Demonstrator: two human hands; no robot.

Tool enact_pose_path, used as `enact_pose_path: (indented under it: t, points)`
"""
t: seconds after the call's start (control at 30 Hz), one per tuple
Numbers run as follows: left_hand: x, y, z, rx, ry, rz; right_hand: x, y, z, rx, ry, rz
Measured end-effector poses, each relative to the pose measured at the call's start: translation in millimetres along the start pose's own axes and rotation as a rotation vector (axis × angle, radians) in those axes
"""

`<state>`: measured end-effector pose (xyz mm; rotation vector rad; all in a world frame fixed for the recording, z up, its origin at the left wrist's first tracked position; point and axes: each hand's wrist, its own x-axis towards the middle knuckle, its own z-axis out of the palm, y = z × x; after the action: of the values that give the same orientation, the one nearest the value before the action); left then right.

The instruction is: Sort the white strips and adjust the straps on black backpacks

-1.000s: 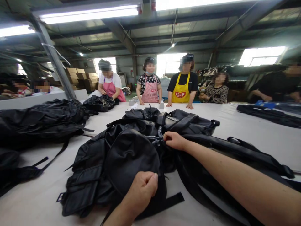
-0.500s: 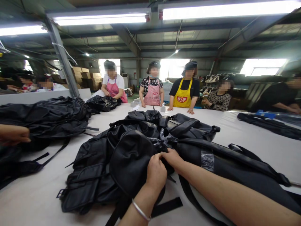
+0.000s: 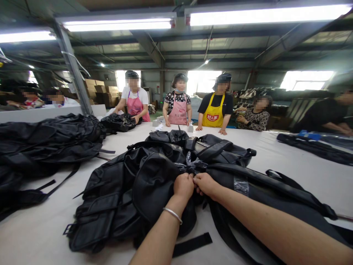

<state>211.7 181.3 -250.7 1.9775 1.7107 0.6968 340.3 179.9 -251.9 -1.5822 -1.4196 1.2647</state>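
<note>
L hand (image 3: 183, 187) & R hand (image 3: 206, 185) at blk bag (image 3: 151, 189), fingers curled, can't tell if gripping; contents hidden.

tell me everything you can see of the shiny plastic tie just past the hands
The plastic tie looks thin, crinkled and partly see-through, gathered in a knot or bow, one piece upright, others spread sideways. It lies against the black bags, just beyond the left hand and right hand; whether either touches it is unclear.

- The white characters 好人家 stand on the red badge (image 3: 213, 117) of a yellow apron (image 3: 213, 106), beyond the right hand (image 3: 205, 183).
- The emblem (image 3: 182, 110) on a striped apron (image 3: 176, 117), beyond the left hand (image 3: 183, 186), is too small to read.
</note>
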Motion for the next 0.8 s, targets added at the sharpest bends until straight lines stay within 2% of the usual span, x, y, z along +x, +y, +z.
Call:
enact_pose_path:
  t: [0.1, 0.17, 0.2, 0.27, 0.33, 0.4, 0.47, 0.53, 0.6, 0.7, 0.73, 0.8]
  points:
    - [-39, -5, -0.6, 0.039, -0.017, 0.129, 0, 0, -8, 0.056, -0.025, 0.027]
    - [-81, -17, 3.8, 0.029, -0.099, 0.267, 0, 1, -10, 0.111, -0.013, 0.036]
    - [-102, -24, 6.7, 0.001, -0.183, 0.387, 0, 2, -9, 0.141, -0.003, 0.040]
    - [-140, -37, 10.7, -0.069, -0.303, 0.457, 1, 3, -3, 0.200, 0.021, 0.051]
    - [-162, -44, 8.6, -0.122, -0.334, 0.441, 2, 1, 6, 0.247, 0.060, 0.070]
    - [-168, -40, 0.5, -0.163, -0.290, 0.427, 3, -2, 16, 0.275, 0.117, 0.097]
    - [-163, -28, -8.1, -0.193, -0.258, 0.466, 5, -6, 23, 0.287, 0.169, 0.127]
    - [-155, -14, -9.6, -0.176, -0.286, 0.521, 7, -8, 27, 0.285, 0.208, 0.158]
    - [-147, -4, 1.1, -0.048, -0.379, 0.558, 11, -9, 31, 0.276, 0.248, 0.191]
    - [-141, -3, 33.3, 0.288, -0.531, 0.535, 18, -6, 36, 0.274, 0.344, 0.215]
    - [-141, -6, 43.8, 0.355, -0.553, 0.511, 20, -5, 37, 0.276, 0.385, 0.211]
    - [-143, -17, 57.5, 0.344, -0.550, 0.474, 22, -4, 39, 0.283, 0.451, 0.188]
